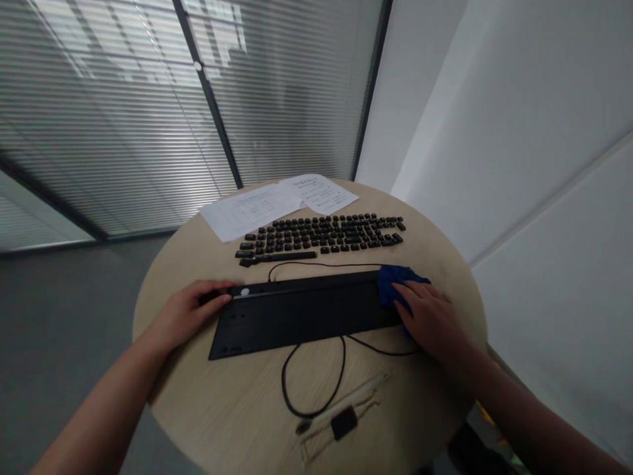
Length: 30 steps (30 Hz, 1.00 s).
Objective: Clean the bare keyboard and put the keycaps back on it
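Note:
A black keyboard body (301,310) lies across the round table with a smooth side up, apparently its underside. My left hand (190,310) grips its far left corner between thumb and fingers. At the other end, my right hand (428,313) presses a crumpled blue cloth (390,284) against the keyboard; its fingers are bent over the cloth and partly cover it. Beyond the keyboard, many loose black keycaps (326,234) are laid out in rows. A thin black cable (284,382) runs behind the keyboard and loops on the near side.
Printed sheets (267,204) lie at the table's (188,409) far edge. Near me are a thin light stick (356,396) with a dark end and a black block (343,422) with bent wires. Window blinds (123,132) and a white wall (544,132) stand beyond.

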### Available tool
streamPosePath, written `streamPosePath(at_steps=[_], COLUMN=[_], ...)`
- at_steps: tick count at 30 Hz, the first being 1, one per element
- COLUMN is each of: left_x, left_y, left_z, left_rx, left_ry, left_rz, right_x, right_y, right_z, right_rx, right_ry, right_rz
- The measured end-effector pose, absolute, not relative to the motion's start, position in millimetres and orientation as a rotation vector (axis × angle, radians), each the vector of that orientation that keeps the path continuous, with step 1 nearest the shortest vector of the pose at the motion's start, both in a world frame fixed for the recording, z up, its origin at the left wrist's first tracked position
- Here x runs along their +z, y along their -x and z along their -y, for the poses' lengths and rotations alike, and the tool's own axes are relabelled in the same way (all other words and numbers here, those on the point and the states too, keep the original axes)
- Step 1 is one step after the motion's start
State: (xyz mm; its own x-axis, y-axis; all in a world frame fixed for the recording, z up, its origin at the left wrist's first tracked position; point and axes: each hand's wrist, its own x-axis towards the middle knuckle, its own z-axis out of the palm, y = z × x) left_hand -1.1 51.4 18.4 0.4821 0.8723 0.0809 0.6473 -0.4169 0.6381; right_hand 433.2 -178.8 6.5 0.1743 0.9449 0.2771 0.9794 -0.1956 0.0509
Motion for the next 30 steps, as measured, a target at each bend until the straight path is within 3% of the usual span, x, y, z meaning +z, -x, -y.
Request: streamPosePath(at_steps=[6,12,20,25,30], left_x=[17.1,11.5,15.3,34.6,46.4], left_y=[-2.0,-0.3,1.3,8.7,-6.0], left_z=[-48.8,-49.7,-41.9,-29.1,-36.6], left_rx=[0.555,0.595,0.662,0.511,0.336], left_ry=[-2.209,-2.195,-2.098,-2.104,-2.060], left_rz=[-1.242,-1.254,-1.318,-1.506,-1.522], right_x=[4.9,43.1,116.1,145.2,130.7], right_y=[-439.1,-438.5,-475.8,-475.4,-414.8], right_z=[189.7,209.9,228.3,232.8,197.7], right_rx=[-0.472,-0.563,-1.061,-0.825,-0.422], right_ry=[1.884,1.439,1.606,1.417,1.481], right_rz=[1.957,1.875,1.510,1.928,2.438])
